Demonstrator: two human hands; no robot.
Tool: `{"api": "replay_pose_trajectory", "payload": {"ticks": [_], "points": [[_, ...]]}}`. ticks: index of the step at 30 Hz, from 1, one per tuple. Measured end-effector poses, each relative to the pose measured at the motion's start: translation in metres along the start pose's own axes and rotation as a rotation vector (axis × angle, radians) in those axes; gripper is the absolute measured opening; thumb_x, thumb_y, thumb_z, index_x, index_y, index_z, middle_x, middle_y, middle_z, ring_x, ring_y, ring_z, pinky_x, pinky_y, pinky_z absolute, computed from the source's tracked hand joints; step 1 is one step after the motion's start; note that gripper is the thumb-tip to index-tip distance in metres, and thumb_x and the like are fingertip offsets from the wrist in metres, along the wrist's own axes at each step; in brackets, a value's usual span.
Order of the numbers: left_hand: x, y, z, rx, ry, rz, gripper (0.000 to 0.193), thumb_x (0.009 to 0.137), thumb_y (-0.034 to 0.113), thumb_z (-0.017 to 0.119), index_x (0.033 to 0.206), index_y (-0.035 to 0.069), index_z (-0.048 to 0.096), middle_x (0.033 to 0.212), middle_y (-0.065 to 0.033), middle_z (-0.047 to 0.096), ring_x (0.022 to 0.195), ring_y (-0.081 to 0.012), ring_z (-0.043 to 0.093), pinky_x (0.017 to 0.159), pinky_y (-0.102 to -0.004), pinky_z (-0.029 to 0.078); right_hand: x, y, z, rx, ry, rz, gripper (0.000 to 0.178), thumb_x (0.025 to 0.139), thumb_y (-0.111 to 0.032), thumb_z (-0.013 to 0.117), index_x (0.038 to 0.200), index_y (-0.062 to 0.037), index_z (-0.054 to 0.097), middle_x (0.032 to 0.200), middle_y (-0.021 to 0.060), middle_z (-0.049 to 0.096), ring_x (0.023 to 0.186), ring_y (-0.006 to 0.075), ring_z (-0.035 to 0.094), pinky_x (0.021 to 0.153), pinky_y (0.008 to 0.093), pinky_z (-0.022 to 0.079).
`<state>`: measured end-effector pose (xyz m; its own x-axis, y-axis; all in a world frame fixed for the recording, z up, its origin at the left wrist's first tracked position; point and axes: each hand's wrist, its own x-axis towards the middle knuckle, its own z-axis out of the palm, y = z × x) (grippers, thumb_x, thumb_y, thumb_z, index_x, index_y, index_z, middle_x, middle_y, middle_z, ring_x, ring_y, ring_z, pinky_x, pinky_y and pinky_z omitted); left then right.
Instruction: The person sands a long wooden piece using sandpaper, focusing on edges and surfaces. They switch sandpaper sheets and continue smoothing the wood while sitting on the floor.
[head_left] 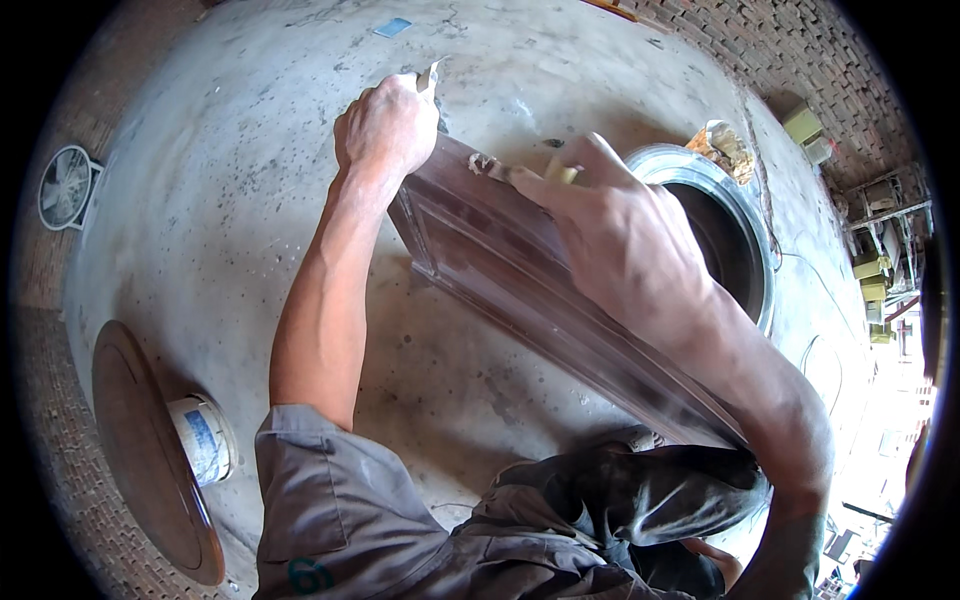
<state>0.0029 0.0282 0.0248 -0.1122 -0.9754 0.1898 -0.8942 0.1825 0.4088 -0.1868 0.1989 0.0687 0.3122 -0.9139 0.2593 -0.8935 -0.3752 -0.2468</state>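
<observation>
Honestly, the brown wooden panel is right in the middle of everything; it's tilted up off its lower edge, with a long narrow edge on top running back toward the person's legs; I can't tell what props it. I'd guess the step in hand is work on that top edge, since a small pale lump sits there; the left hand is closed round a thin pale strip by the far corner; the right hand is curled over the edge around a yellowish piece, mostly hidden; the two hands are well apart. To my eye the next move calls for a steady panel and a light touch; a hard push could rock it.

Further out, the floor is grey and speckled with dark marks; a round tub sits past the right hand, a crumpled bag just beside it; a blue sheet lies way out front; over left, a round brown board stands against a white bucket; there's a fan near the brick wall, plus greenish boxes off right.
</observation>
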Motion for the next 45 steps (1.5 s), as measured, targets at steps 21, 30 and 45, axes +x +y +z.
{"api": "replay_pose_trajectory", "payload": {"ticks": [21,30,45], "points": [[0.0,-0.005,0.003,-0.061,0.014,-0.024,0.047,0.107,0.044,0.047,0.109,0.006,0.075,0.103,-0.0227,0.076,0.101,-0.0438,0.072,0.091,-0.0536,0.054,-0.045,-0.003,-0.033,0.004,-0.034,0.072,0.04,0.091,0.009,0.06,0.127,-0.0052,0.071,0.113,0.0116,0.063,0.067,0.0198,0.07,0.049,0.0291,0.059],[0.001,-0.016,0.007,-0.23,0.334,0.185,0.03,0.105,0.026,0.052,0.111,0.006,0.074,0.1,-0.0234,0.075,0.095,-0.0425,0.073,0.084,-0.0497,0.058,-0.245,0.095,-0.09,-0.004,0.188,0.752,0.048,0.106,-0.013,0.054,0.154,-0.0059,0.051,0.129,0.0213,0.069,0.112,0.0261,0.069,0.096,0.0389,0.054],[-0.11,0.026,-0.022,-0.114,0.015,0.148,0.034,0.11,0.009,0.038,0.117,-0.01,0.065,0.108,-0.0323,0.069,0.099,-0.036,0.071,0.08,-0.046,0.061,-0.371,0.138,-0.092,0.0,0.356,0.973,0.047,0.109,-0.027,0.044,0.151,-0.0107,0.055,0.092,0.0173,0.072,0.084,0.0241,0.069,0.083,0.0387,0.053]]}}
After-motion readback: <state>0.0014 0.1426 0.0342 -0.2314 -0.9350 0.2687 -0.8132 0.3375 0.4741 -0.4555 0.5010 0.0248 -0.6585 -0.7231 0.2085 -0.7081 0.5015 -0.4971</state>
